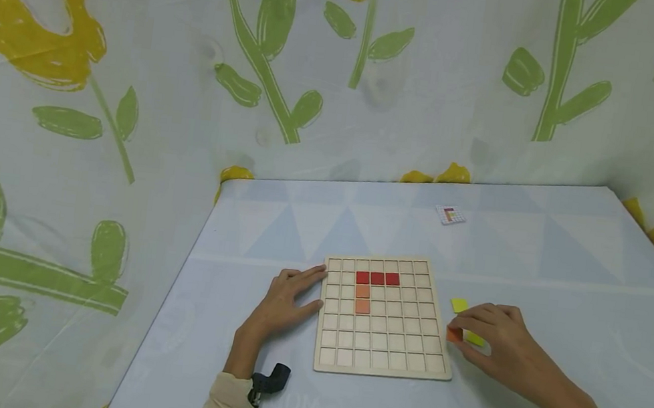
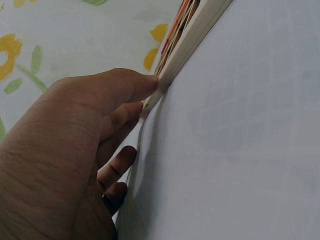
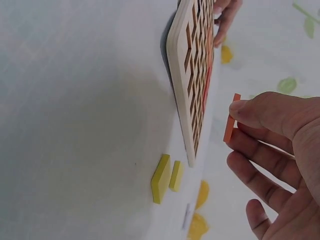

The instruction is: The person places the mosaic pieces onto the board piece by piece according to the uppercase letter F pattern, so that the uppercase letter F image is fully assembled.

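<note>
A wooden grid board [image 1: 402, 344] lies flat on the table. Three red square tiles [image 1: 377, 278] fill a row in its upper part, and two orange tiles [image 1: 362, 306] run down below the leftmost red one. My left hand [image 1: 284, 301] touches the board's left edge with its fingertips and thumb, as the left wrist view also shows along the board's side [image 2: 172, 67]. Just off the board's right edge, my right hand [image 1: 496, 338] pinches an orange tile [image 3: 231, 120] between thumb and fingers, above the table. Two yellow tiles [image 3: 161, 179] lie on the table beneath and beyond that hand.
A small pattern card [image 1: 450, 215] with a coloured grid lies near the table's far edge. A white flower-print cloth [image 1: 408, 126] hangs behind the table and to its left. Dark wrist straps [image 1: 272, 379] sit on both wrists.
</note>
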### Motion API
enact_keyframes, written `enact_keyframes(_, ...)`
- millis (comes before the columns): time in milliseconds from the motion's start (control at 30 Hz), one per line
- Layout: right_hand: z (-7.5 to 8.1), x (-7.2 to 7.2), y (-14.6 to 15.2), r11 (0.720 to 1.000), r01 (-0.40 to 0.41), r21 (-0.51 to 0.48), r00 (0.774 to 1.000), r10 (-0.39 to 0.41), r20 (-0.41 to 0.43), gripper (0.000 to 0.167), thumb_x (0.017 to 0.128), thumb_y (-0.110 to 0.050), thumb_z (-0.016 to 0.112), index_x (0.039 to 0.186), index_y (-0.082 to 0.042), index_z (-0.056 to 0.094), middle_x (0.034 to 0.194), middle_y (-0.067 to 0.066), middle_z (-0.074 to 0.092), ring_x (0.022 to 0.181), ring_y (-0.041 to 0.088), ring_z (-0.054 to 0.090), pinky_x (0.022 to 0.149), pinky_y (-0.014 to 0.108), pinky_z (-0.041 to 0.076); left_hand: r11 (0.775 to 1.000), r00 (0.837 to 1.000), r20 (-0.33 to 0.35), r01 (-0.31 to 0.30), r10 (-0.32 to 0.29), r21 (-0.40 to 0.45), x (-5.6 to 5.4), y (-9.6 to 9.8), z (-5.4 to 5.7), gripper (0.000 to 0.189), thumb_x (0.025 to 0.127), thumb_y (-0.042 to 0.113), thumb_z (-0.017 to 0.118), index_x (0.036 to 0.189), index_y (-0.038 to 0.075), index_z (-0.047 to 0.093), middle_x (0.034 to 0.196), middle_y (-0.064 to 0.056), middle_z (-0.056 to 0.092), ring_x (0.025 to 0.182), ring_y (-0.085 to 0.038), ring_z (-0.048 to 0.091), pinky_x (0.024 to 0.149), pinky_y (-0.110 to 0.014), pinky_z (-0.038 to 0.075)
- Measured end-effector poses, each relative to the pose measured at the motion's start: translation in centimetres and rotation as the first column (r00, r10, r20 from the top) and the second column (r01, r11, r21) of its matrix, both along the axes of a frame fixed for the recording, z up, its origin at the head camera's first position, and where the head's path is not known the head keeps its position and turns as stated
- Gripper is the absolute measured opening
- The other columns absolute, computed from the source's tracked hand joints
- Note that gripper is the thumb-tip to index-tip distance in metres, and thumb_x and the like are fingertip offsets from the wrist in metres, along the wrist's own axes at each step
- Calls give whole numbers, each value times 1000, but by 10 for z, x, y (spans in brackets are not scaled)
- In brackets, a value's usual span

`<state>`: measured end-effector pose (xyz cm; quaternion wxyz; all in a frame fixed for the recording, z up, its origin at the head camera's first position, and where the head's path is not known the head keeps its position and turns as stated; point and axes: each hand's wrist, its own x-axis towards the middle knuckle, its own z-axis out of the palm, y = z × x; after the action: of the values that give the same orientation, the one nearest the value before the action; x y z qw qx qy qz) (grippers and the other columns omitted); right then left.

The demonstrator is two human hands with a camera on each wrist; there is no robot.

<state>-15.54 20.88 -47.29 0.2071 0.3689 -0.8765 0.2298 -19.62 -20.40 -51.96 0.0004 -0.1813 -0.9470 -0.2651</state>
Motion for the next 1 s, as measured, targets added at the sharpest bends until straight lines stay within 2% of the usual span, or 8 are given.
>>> enact_keyframes(400, 3, -3, -10, 998, -61, -19, 998, 61, -17, 53, 101, -55, 36, 93, -20, 75, 96, -11, 69, 91, 16, 63, 82, 43, 35, 1000, 1000, 5, -3, 3, -4, 1, 2, 1, 60, 95, 41, 64, 151, 30, 47, 156, 20, 37, 126, -20, 41, 98, -48, 34)
enact_keyframes(500, 3, -5, -10, 997, -68, -19, 998, 68, -15, 48, 101, -53, 41, 93, -20, 75, 96, -11, 69, 92, 17, 63, 81, 43, 35, 1000, 1000, 5, 0, 0, -2, 1, 2, 2, 60, 95, 40, 65, 151, 30, 48, 156, 19, 38, 125, -20, 41, 97, -47, 34)
enact_keyframes(567, 3, -5, -10, 997, -71, -15, 997, 71, -6, 35, 100, -47, 54, 93, -20, 75, 97, -11, 69, 93, 17, 63, 82, 43, 35, 1000, 1000, 4, 1, -1, -3, 1, 2, 2, 60, 95, 40, 65, 151, 29, 48, 156, 18, 38, 125, -21, 42, 97, -48, 34)
enact_keyframes(633, 3, -6, -11, 997, -75, -18, 997, 75, -4, 32, 100, -45, 56, 93, -20, 75, 97, -11, 68, 94, 16, 63, 82, 43, 35, 1000, 1000, 7, 0, 0, -6, 1, 2, 3, 60, 95, 41, 64, 151, 29, 47, 156, 18, 38, 126, -21, 41, 98, -48, 34)
enact_keyframes(667, 3, -6, -12, 997, -74, -16, 997, 74, -4, 25, 98, -41, 62, 94, -20, 75, 97, -11, 69, 94, 16, 63, 82, 43, 35, 1000, 1000, 10, -1, 1, -8, 1, 2, 3, 60, 95, 41, 64, 152, 29, 47, 156, 19, 37, 126, -21, 41, 98, -48, 34)
enact_keyframes(767, 4, -6, -14, 997, -72, -9, 997, 71, -3, 17, 95, -35, 68, 95, -19, 75, 97, -10, 69, 94, 17, 63, 83, 43, 36, 1000, 1000, 8, -2, 3, -8, 1, 1, 3, 60, 95, 41, 64, 151, 29, 47, 156, 19, 37, 127, -22, 41, 99, -49, 34)
enact_keyframes(833, 6, -6, -16, 998, -67, -1, 998, 67, 5, 10, 86, -24, 78, 95, -19, 75, 98, -10, 69, 95, 16, 63, 84, 42, 36, 1000, 1000, 11, -3, 4, -8, 1, 0, 3, 60, 95, 41, 64, 152, 29, 47, 156, 19, 37, 127, -22, 41, 99, -49, 34)
enact_keyframes(1000, 8, -7, -21, 998, -68, 9, 997, 67, 29, 35, 65, -6, 87, 95, -20, 75, 98, -12, 67, 94, 14, 62, 85, 42, 34, 1000, 1000, 4, -8, 8, -6, 1, 1, 2, 60, 95, 40, 64, 151, 29, 47, 156, 19, 37, 127, -21, 41, 98, -49, 35)
